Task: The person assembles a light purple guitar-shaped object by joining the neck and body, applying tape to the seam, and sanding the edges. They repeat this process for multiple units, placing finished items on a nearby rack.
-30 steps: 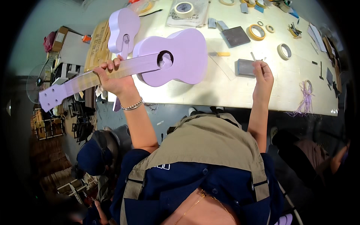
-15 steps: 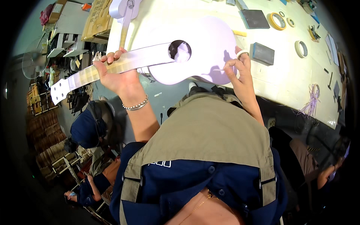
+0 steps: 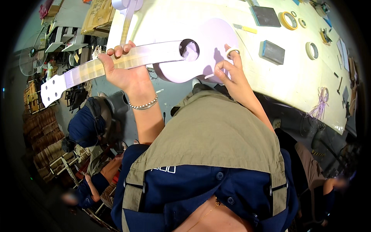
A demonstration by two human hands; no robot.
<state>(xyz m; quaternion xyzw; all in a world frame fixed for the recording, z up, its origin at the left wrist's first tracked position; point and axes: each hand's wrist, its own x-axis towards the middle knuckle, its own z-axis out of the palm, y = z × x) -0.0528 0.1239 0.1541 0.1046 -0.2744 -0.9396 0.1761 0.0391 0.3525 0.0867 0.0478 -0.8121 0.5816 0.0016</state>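
A lilac ukulele without strings lies partly over the near table edge, its neck pointing left past that edge. Tan tape covers the fingerboard, and crumpled pale material fills the sound hole. My left hand is closed round the neck from below, thumb in front and fingertips over the far side. Beside the lower end of the body, my right hand pinches a short pale strip of tape between thumb and fingers. A narrow white tape roll hangs on one of its raised fingers.
On the white table are dark sanding blocks, a yellow-handled cutter, tape rolls and purple ribbon. Another lilac ukulele lies at the far left. A person in a blue cap sits at left.
The ukulele has shifted left, with my left hand still round its neck. My right hand has moved left along the body, still pinching the tape strip.
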